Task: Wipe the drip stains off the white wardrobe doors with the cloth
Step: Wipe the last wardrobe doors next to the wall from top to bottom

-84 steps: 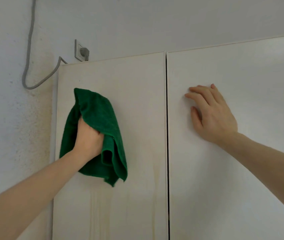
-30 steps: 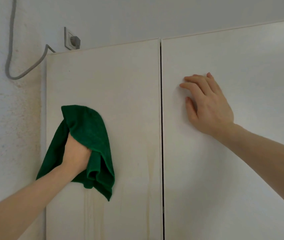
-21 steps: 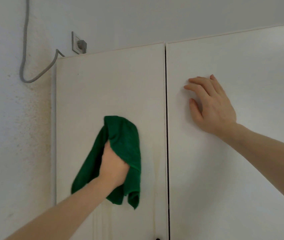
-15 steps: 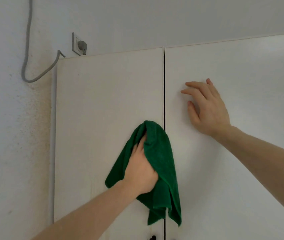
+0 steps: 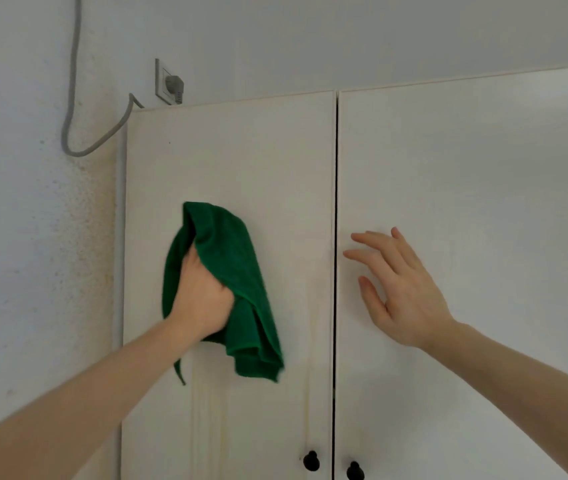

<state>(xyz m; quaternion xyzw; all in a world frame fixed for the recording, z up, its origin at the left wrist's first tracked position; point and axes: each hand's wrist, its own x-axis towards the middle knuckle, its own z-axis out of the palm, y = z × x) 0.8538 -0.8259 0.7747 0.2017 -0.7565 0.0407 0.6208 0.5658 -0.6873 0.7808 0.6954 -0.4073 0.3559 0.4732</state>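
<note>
Two white wardrobe doors face me, the left door (image 5: 241, 150) and the right door (image 5: 466, 168), split by a dark vertical gap. My left hand (image 5: 203, 296) grips a bunched green cloth (image 5: 234, 258) and presses it against the middle of the left door. Faint yellowish drip streaks (image 5: 206, 420) run down the left door below the cloth, with another streak near its right edge. My right hand (image 5: 400, 289) has its fingers straight and spread over the right door beside the gap; whether it touches the door is unclear.
Two black round knobs (image 5: 311, 460) (image 5: 355, 472) sit low on either side of the gap. A wall socket with a grey plug (image 5: 171, 84) sits above the left door, its grey cable (image 5: 74, 98) looping down the speckled wall on the left.
My left hand has swept the cloth back left from the door gap to the middle of the left door. My right hand has slid down and left towards the gap. The view has dropped, showing the knobs.
</note>
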